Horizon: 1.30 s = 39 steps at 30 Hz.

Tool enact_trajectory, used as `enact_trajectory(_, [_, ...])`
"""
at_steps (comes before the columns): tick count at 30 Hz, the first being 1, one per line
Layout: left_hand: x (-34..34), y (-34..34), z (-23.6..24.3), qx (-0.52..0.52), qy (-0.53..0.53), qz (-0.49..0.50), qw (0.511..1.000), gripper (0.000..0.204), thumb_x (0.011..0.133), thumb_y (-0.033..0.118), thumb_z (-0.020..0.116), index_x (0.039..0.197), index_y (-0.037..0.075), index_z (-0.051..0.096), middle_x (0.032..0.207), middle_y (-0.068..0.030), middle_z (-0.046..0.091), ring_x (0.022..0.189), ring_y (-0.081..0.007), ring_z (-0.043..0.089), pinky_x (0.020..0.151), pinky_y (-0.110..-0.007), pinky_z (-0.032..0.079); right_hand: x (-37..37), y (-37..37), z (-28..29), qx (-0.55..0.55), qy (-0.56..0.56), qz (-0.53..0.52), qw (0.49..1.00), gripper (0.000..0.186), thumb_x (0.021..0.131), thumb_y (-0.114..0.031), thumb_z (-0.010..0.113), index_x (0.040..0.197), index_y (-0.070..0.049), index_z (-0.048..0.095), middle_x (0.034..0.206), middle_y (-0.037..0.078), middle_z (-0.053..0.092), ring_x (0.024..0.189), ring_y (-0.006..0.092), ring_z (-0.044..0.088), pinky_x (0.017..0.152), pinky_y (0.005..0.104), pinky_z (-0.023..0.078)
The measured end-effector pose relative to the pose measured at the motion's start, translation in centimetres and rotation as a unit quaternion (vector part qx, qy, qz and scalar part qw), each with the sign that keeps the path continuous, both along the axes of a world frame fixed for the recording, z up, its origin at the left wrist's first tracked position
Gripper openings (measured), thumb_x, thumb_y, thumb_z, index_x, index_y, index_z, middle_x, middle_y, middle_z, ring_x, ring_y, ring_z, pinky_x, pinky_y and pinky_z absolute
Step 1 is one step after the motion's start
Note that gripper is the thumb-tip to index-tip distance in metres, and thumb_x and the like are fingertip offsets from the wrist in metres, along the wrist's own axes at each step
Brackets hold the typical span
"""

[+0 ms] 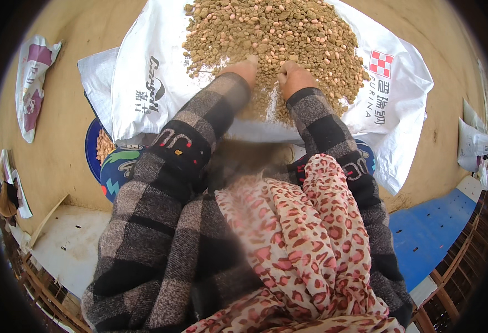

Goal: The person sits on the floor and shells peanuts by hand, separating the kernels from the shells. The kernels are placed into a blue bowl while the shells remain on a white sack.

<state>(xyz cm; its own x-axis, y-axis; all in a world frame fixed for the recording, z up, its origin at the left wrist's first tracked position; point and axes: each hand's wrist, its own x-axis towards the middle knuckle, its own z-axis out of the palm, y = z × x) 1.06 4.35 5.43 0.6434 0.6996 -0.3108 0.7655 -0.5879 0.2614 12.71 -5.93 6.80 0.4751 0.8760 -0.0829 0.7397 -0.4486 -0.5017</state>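
Observation:
A heap of brown soil clods mixed with pinkish nuts that look like shelled peanuts (305,30) is spread over a white woven sack (144,66). Both my arms reach forward to the heap's near edge. My left hand (243,71) touches the clods, its fingers partly hidden and smeared by motion. Just to its right, my right hand (296,79) is closed, the fingers curled in at the heap; what they hold is hidden. Between the hands, fine brown crumbs lie thinly and bare white sack shows through.
Left of my forearm, partly under the sack, stands a blue-rimmed basin (92,145) with more pinkish nuts. A white and purple bag (35,83) lies on the brown ground at far left. Pale bags (473,141) lie at right, near a blue panel (430,225).

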Motion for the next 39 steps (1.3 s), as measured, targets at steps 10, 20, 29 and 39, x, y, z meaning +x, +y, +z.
enact_trajectory(10, [-5.4, 1.9, -0.3, -0.508, -0.367, 0.371, 0.685, 0.018, 0.09, 0.021, 0.043, 0.089, 0.005, 0.05, 0.06, 0.0009, 0.045, 0.042, -0.0051, 0.035, 0.031, -0.018, 0.025, 2.5, 2.6, -2.5, -0.093, -0.083, 0.107, 0.986, 0.018, 0.081, -0.018, 0.054, 0.096, -0.01, 0.057, 0.091, 0.016, 0.06, 0.086, 0.0312, 0.057, 0.077, 0.0399, 0.046])
enact_trajectory(20, [-2.6, -1.6, 1.0, -0.637, -0.435, 0.443, 0.457, 0.025, 0.09, 0.022, 0.044, 0.088, -0.001, 0.055, 0.069, -0.0057, 0.06, 0.056, -0.0117, 0.06, 0.043, -0.017, 0.051, -1.3, 1.4, 0.9, 0.071, 0.174, 0.16, 0.969, 0.024, 0.079, -0.023, 0.059, 0.1, -0.011, 0.059, 0.082, 0.014, 0.063, 0.076, 0.03, 0.06, 0.072, 0.0385, 0.048])
enact_trajectory(29, [-5.1, 1.2, 0.2, -0.546, -0.418, 0.468, 0.555, 0.029, 0.09, 0.028, 0.045, 0.082, 0.003, 0.056, 0.063, -0.0041, 0.058, 0.053, -0.0107, 0.058, 0.04, -0.017, 0.048, -1.4, 3.2, -2.0, 0.048, -0.034, 0.158, 0.986, 0.025, 0.079, -0.017, 0.058, 0.103, -0.013, 0.058, 0.101, 0.016, 0.052, 0.094, 0.0292, 0.052, 0.081, 0.0365, 0.044])
enact_trajectory(39, [-4.2, 0.6, 0.9, -0.463, -0.323, 0.357, 0.744, 0.021, 0.089, 0.019, 0.047, 0.101, 0.003, 0.053, 0.063, 0.0045, 0.042, 0.047, -0.0043, 0.034, 0.035, -0.017, 0.028, 1.6, -1.2, -2.2, 0.02, 0.173, 0.007, 0.985, 0.02, 0.079, -0.015, 0.058, 0.098, -0.011, 0.061, 0.092, 0.013, 0.062, 0.081, 0.0237, 0.062, 0.073, 0.0343, 0.049])
